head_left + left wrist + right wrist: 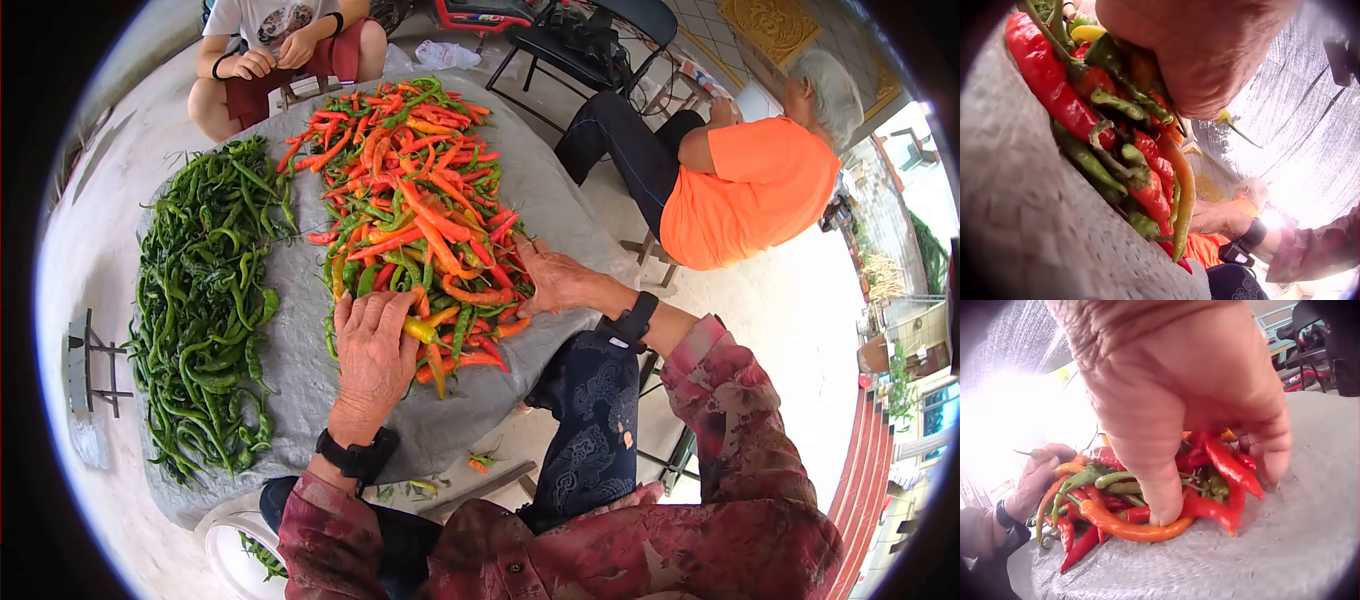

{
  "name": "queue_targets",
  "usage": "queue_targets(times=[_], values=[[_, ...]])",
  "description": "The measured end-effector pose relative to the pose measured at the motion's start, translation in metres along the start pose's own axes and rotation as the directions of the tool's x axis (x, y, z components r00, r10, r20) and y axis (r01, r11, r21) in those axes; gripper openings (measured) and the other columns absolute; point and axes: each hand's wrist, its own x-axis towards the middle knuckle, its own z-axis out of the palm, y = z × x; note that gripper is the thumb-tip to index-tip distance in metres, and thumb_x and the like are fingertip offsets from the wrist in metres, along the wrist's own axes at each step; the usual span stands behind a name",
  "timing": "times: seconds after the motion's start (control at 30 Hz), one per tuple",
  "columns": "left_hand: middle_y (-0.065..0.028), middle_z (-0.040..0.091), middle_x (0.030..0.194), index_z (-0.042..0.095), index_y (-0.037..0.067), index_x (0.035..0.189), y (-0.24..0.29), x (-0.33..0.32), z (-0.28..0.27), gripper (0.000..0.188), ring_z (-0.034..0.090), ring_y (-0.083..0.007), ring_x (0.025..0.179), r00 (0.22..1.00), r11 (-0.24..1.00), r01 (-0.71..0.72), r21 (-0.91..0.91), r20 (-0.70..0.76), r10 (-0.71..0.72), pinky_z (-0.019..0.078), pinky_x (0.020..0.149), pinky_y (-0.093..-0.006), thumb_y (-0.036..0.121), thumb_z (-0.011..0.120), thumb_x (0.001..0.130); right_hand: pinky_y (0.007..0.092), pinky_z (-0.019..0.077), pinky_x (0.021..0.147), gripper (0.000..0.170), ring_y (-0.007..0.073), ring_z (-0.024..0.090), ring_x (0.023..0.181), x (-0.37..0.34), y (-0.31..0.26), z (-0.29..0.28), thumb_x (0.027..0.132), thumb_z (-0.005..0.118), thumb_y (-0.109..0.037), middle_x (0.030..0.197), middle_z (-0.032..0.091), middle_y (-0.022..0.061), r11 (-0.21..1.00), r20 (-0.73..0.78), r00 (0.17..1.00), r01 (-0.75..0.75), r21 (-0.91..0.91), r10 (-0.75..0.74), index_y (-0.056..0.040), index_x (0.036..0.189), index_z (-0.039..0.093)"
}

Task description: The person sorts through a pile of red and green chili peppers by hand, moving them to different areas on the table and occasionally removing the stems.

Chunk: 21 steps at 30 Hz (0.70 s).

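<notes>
A long heap of red, orange and green peppers (420, 215) lies on a grey sheet (540, 190). At its near left edge, my left hand (375, 350) rests on the heap and holds a yellow pepper (420, 330) by the thumb; the stem end pokes out. My right hand (550, 280) touches the heap's right edge. In the right wrist view this hand (1179, 406) has thumb and fingers spread apart, straddling red peppers (1229, 465), fingertips down by the sheet. The left wrist view shows the left palm (1210, 56) above the peppers; its fingertips are hidden.
Green peppers (205, 310) form a separate heap on the left. One person (280, 50) sits across, another in an orange shirt (745, 190) at the right. A black chair (590, 60) stands behind. A white bucket (220, 560) is at the near left, below the sheet's edge.
</notes>
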Motion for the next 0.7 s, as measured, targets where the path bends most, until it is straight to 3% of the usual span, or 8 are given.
queue_targets(times=[0.2, 0.33, 0.4, 0.43, 0.5, 0.6, 0.7], values=[[-0.0126, 0.061, 0.106, 0.060, 0.006, 0.112, 0.002, 0.000, -0.001, 0.036, 0.056, -0.0334, 0.104, 1.000, 1.000, 0.007, 0.007, 0.018, -0.007, 0.0340, 0.104, -0.0522, 0.004, 0.060, 0.076, 0.0420, 0.0462, 0.092, 0.107, 0.0412, 0.053, 0.107, 0.003, 0.004, -0.004, 0.061, 0.084, -0.026, 0.110, 0.051, 0.0259, 0.993, -0.098, 0.989, 0.116, 0.021, -0.113, 0.0030, 0.144, 0.025], [-0.0092, 0.063, 0.104, 0.062, 0.008, 0.112, 0.000, 0.000, 0.002, 0.038, 0.058, -0.0302, 0.103, 1.000, 1.000, 0.000, 0.027, 0.000, 0.000, 0.0355, 0.104, -0.0521, 0.005, 0.065, 0.074, 0.0418, 0.0479, 0.090, 0.099, 0.0388, 0.058, 0.101, 0.007, -0.001, -0.005, 0.064, 0.079, -0.020, 0.109, 0.056, 0.0240, 1.000, -0.117, 0.993, 0.021, -0.003, -0.021, 0.0002, 0.144, 0.026], [-0.0093, 0.063, 0.104, 0.062, 0.008, 0.111, 0.000, 0.000, 0.001, 0.038, 0.058, -0.0302, 0.103, 1.000, 1.000, 0.002, 0.024, 0.001, -0.002, 0.0354, 0.104, -0.0522, 0.004, 0.065, 0.074, 0.0398, 0.0484, 0.090, 0.086, 0.0350, 0.059, 0.106, 0.006, -0.004, -0.011, 0.066, 0.074, -0.019, 0.110, 0.061, 0.0237, 0.978, -0.031, 0.998, -0.042, 0.204, 0.050, -0.0002, 0.140, 0.035], [-0.0093, 0.063, 0.104, 0.062, 0.008, 0.111, 0.000, 0.000, 0.001, 0.038, 0.058, -0.0302, 0.103, 1.000, 1.000, 0.003, 0.026, 0.003, -0.003, 0.0354, 0.104, -0.0522, 0.004, 0.065, 0.074, 0.0398, 0.0484, 0.090, 0.086, 0.0350, 0.059, 0.106, 0.008, 0.000, -0.012, 0.066, 0.074, -0.019, 0.110, 0.061, 0.0237, 0.978, -0.030, 0.998, -0.041, 0.205, 0.048, -0.0002, 0.140, 0.035], [-0.0092, 0.063, 0.104, 0.063, 0.007, 0.111, 0.000, 0.000, 0.000, 0.038, 0.058, -0.0304, 0.103, 1.000, 1.000, 0.005, 0.017, 0.008, -0.005, 0.0356, 0.103, -0.0523, 0.004, 0.065, 0.073, 0.0366, 0.0496, 0.082, 0.067, 0.0278, 0.064, 0.089, 0.006, 0.009, -0.013, 0.069, 0.067, -0.015, 0.097, 0.067, 0.0157, 0.960, -0.131, 0.989, -0.025, 0.280, 0.064, -0.0016, 0.131, 0.046], [-0.0091, 0.063, 0.104, 0.063, 0.007, 0.111, 0.001, 0.001, 0.000, 0.038, 0.058, -0.0307, 0.102, 1.000, 1.000, -0.002, 0.027, 0.000, 0.002, 0.0360, 0.103, -0.0525, 0.005, 0.066, 0.073, 0.0348, 0.0485, 0.078, 0.059, 0.0234, 0.061, 0.085, -0.005, 0.015, -0.017, 0.068, 0.063, -0.014, 0.094, 0.064, 0.0130, 0.910, -0.169, 0.985, 0.040, 0.413, 0.033, -0.0007, 0.125, 0.053], [-0.0092, 0.063, 0.104, 0.063, 0.006, 0.110, 0.000, 0.001, 0.001, 0.037, 0.058, -0.0308, 0.103, 1.000, 0.999, -0.008, 0.043, 0.002, 0.008, 0.0361, 0.103, -0.0526, 0.005, 0.065, 0.073, 0.0327, 0.0478, 0.071, 0.061, 0.0199, 0.058, 0.079, -0.011, 0.024, -0.016, 0.068, 0.062, -0.014, 0.087, 0.061, 0.0094, 0.918, -0.231, 0.973, 0.082, 0.387, 0.011, -0.0002, 0.126, 0.053]])
